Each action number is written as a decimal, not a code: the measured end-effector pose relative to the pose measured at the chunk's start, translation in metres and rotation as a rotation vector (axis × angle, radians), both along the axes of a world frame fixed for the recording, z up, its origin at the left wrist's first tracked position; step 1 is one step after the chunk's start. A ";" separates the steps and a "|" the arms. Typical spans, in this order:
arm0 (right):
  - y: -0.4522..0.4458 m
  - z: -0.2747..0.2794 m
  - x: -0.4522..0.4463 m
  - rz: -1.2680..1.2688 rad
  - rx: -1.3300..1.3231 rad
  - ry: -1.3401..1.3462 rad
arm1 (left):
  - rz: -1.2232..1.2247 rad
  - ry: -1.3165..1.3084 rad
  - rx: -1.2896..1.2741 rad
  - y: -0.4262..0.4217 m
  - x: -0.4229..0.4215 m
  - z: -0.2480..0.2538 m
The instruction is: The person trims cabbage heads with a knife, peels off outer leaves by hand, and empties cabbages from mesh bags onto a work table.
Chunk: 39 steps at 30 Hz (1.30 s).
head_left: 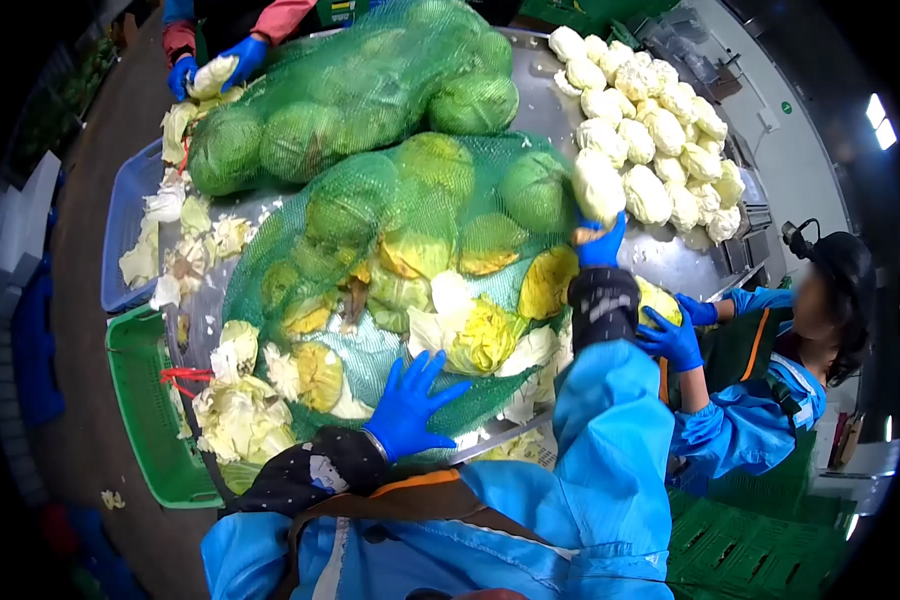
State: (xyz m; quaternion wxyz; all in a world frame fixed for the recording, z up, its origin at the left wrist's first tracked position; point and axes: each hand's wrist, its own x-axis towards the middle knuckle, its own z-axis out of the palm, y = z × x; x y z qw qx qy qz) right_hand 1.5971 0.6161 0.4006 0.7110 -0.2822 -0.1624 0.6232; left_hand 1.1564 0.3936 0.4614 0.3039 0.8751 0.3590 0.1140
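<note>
My left hand (415, 405), in a blue glove, lies with fingers spread on the near edge of a green mesh bag (370, 335). My right hand (601, 240), also gloved, is closed around the lower end of a pale peeled cabbage (598, 188) beside the heap of peeled cabbages (670, 130). Green cabbages show inside the mesh bag. Near my left hand are a yellow-green cabbage (485, 338) and loose pale leaves (432, 325).
Behind lies another full mesh bag (350, 90). A co-worker's gloved hands (675, 338) hold a cabbage at the right; another co-worker's hands (210, 70) work at the back left. A blue crate (130, 225) and green crate (150, 420) stand at the left.
</note>
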 end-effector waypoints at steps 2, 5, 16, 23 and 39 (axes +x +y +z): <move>0.016 0.024 -0.002 0.034 0.112 -0.128 | -0.076 0.121 0.004 -0.016 -0.004 -0.034; -0.003 0.078 -0.062 0.084 0.030 -0.694 | -0.070 0.205 -0.007 -0.020 -0.029 -0.066; -0.192 0.017 -0.235 0.278 -0.191 -1.275 | 0.290 0.338 -0.032 -0.069 -0.199 -0.049; -0.260 0.055 -0.394 0.475 -0.183 -0.910 | 0.860 -0.849 -1.039 -0.044 -0.305 0.001; -0.312 0.108 -0.655 0.972 0.193 -0.431 | 0.616 -1.944 -1.085 -0.165 -0.494 -0.069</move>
